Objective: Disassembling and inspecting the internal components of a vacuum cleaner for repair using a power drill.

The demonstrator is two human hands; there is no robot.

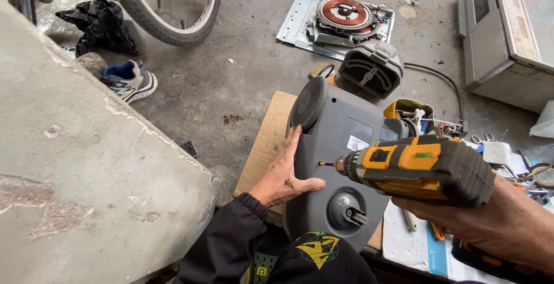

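Observation:
A grey plastic appliance housing (340,139) with a round vent grille lies on a piece of cardboard (266,145). My left hand (284,174) rests flat against the housing's left side, fingers spread. My right hand (496,217) grips an orange and grey cordless drill (424,168). The drill's bit (326,164) touches the grey shell near its middle. A round knob (346,209) sticks out of the housing lower down.
A bicycle wheel (173,7), a shoe (128,79) and a black bag lie at the back left. An induction coil on a metal plate (337,18) sits behind, a grey appliance (508,36) at right. Small tools and scissors (487,138) clutter the right side. A concrete slab (75,180) fills the left.

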